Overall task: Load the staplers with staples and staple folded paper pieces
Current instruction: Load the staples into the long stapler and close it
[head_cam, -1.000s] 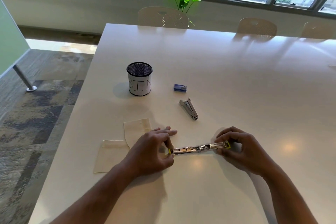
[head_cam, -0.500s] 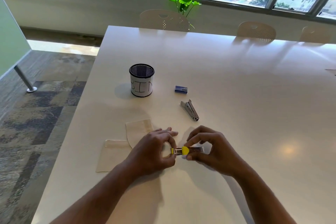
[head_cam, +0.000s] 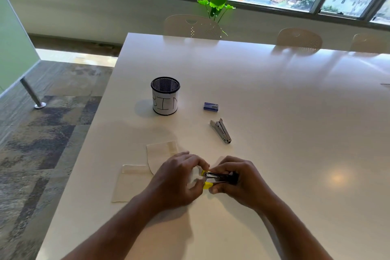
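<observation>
A small yellow and metal stapler point(head_cam: 218, 177) is held between both hands just above the white table point(head_cam: 285, 124). My left hand point(head_cam: 177, 179) pinches its yellow front end. My right hand point(head_cam: 238, 181) grips its dark rear part with curled fingers. A second, silver stapler point(head_cam: 221, 131) lies alone further back. A blue staple box point(head_cam: 210, 106) lies behind that one. Two folded paper pieces point(head_cam: 145, 167) lie flat at the left, partly hidden by my left hand.
A black mesh cup point(head_cam: 165, 96) with a white label reading BIN stands at the back left. The table's left edge runs close to the papers. Chairs point(head_cam: 192, 26) and a green plant point(head_cam: 215, 6) stand behind the far edge.
The stapler was spread out flat between my hands; my right hand folded it back over and now it is closed up short, gripped by both hands.
</observation>
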The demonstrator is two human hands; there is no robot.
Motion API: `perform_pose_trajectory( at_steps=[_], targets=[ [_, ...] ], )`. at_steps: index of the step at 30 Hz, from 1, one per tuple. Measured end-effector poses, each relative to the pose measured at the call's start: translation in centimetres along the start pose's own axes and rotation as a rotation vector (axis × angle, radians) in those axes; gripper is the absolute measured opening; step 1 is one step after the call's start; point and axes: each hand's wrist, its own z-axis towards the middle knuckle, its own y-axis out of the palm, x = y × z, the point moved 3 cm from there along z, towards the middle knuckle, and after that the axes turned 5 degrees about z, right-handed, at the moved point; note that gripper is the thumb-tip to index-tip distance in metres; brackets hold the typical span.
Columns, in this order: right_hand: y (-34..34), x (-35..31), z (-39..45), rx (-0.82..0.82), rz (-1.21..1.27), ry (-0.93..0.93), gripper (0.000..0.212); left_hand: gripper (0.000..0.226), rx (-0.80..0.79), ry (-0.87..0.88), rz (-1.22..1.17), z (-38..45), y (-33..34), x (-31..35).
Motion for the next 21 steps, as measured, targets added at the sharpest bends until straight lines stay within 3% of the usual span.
perform_pose_trajectory(
  at_steps=[5, 10, 21],
  targets=[
    [-0.04, 0.55, -0.46, 0.078, -0.062, -0.043, 0.036, 0.044, -0.016, 0.033, 0.065, -0.12, 0.06, -0.02],
    [0.15, 0.31, -0.59, 0.12, -0.167, -0.091, 0.032, 0.047, 0.004, -0.025, -0.013, 0.16, 0.51, -0.7],
    [0.22, 0.16, -0.51, 0.143, -0.193, -0.12, 0.026, 0.034, 0.034, -0.007, -0.135, 0.31, 0.34, -0.22]
  ],
)
